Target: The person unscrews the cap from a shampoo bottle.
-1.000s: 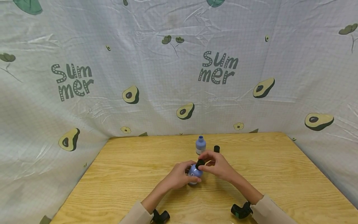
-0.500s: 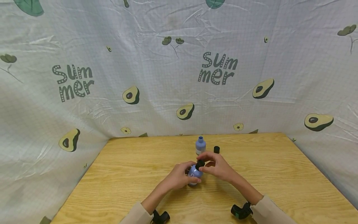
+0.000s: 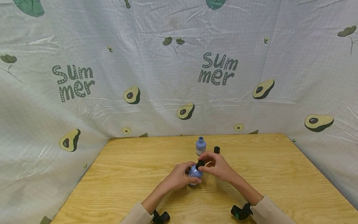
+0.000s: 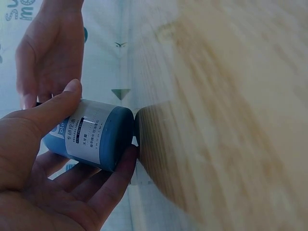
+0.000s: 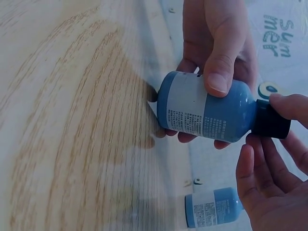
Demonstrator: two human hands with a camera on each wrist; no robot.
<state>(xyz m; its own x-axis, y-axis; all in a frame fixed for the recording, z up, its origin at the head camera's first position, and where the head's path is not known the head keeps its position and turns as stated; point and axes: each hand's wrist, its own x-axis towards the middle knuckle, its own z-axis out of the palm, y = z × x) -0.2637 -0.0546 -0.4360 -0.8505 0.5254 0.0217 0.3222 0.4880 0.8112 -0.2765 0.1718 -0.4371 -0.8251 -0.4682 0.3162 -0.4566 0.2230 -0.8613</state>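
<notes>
A small blue bottle [image 3: 195, 171] with a white printed label is held in my left hand [image 3: 180, 176], thumb on one side and fingers curled round the other. Its base is close over the table in the left wrist view. My right hand [image 3: 216, 165] pinches the black cap [image 5: 270, 119] on the bottle's neck between thumb and fingers. In the head view the bottle leans a little to the right. Behind the hands stands a second blue bottle [image 3: 200, 146], its neck uncapped.
A black cap [image 3: 216, 150] stands just right of the second bottle, partly hidden by my right hand. The wooden table [image 3: 134, 165] ends at a white printed cloth [image 3: 156, 71] at the back and sides. Black wrist cameras [image 3: 241, 212] sit at both sleeves.
Both hands stay at the same place on the bottle and cap. Only slight shifts of the right fingers show at the cap, and the head view drifts a little.
</notes>
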